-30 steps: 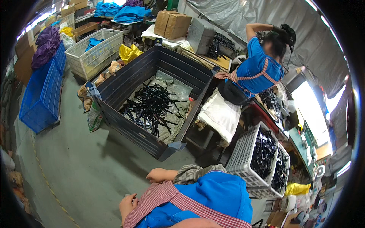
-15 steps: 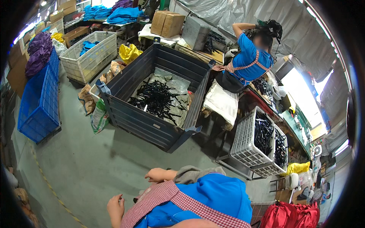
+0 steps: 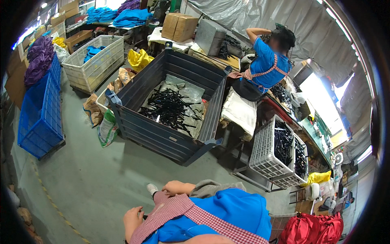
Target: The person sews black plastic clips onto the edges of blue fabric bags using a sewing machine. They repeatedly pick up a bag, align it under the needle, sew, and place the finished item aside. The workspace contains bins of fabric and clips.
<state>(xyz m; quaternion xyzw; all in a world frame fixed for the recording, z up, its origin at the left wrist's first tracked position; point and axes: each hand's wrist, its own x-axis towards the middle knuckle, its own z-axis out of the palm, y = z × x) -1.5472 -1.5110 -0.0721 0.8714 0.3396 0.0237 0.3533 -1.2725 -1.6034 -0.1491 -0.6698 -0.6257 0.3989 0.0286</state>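
Low in the head view, my left hand (image 3: 133,218) hangs beside my checked apron (image 3: 162,215), its fingers loosely bent and apart, with nothing seen in it. My right hand (image 3: 174,187) is in front of my body, palm down with its fingers loosely out; I see nothing in it. Ahead of both hands, and touched by neither, stands a large dark metal bin (image 3: 156,136). Inside it a heap of thin black strap-like pieces (image 3: 168,107) lies on crumpled plastic sheeting (image 3: 190,90). One shoe (image 3: 152,188) shows on the floor past my right hand.
White crates (image 3: 260,156) of black pieces stand right of the bin. Behind them a co-worker in blue (image 3: 266,67) raises an arm. Blue crates (image 3: 40,126) and a white crate (image 3: 93,65) are at left. Red fabric (image 3: 310,229) lies near right; sacks (image 3: 107,128) lean by the bin.
The bin and surroundings have shifted slightly in view. My right hand has moved a little to the right, my left hand slightly right too. A shoe has come into view.
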